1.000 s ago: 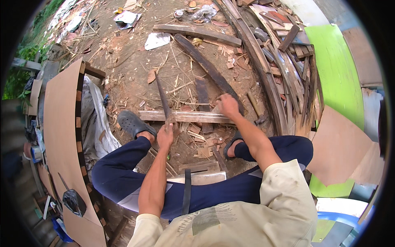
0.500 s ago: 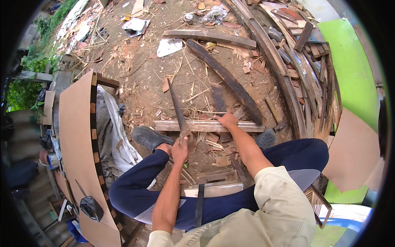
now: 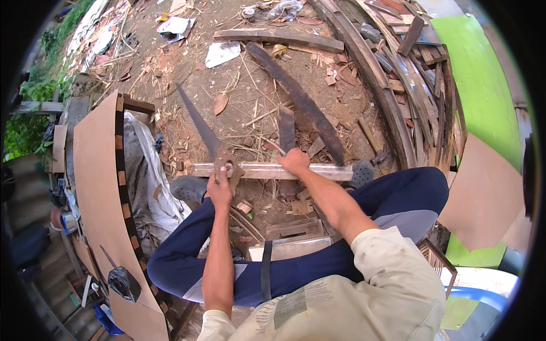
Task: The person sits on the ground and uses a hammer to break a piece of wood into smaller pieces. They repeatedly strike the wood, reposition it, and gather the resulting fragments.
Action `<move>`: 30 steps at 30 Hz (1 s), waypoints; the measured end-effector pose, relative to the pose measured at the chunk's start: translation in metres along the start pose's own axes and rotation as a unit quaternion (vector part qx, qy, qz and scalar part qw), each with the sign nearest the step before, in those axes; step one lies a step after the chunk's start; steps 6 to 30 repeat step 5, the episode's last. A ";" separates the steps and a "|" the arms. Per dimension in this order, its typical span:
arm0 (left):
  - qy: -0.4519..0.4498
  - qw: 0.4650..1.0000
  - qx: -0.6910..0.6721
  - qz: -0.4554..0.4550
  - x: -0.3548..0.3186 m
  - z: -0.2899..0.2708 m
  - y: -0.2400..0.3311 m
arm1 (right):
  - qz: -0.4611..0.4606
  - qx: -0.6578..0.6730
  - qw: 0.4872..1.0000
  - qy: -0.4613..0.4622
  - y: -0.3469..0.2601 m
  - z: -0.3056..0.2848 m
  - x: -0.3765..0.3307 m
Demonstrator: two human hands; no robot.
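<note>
My left hand (image 3: 219,190) is closed round the wooden handle of a handsaw (image 3: 206,129). The saw's dark tapering blade points away and to the left, over the dirt. Its handle overlaps the left end of a pale, grooved wooden strip (image 3: 259,171), which lies crosswise between my feet. Over the strip's middle, my right hand (image 3: 294,162) is closed, with a thin stick (image 3: 275,145) jutting from its fingers. A short dark board (image 3: 286,128) runs beneath the strip. Its lower part is partly hidden by my right hand and the strip.
Beyond the strip lie a long dark plank (image 3: 301,99) and a beam (image 3: 278,38). A scrap-wood pile (image 3: 418,74) is at the right, beside a green panel (image 3: 480,74). A brown board (image 3: 99,182) stands left. Wood chips litter the ground; small frame pieces (image 3: 294,229) lie near my lap.
My left hand has moved left with the saw, whose blade has swung further left. The thin stick at my right hand has tilted upward. The whole view has shifted slightly.
</note>
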State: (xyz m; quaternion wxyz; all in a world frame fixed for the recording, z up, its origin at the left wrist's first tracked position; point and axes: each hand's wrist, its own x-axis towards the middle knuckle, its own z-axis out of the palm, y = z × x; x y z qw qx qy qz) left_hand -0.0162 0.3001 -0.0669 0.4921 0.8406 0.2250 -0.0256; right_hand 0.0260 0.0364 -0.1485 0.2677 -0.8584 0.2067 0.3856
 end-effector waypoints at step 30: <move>0.038 0.997 -0.047 0.052 -0.012 -0.027 0.061 | 0.013 0.058 0.998 -0.017 -0.037 0.048 -0.021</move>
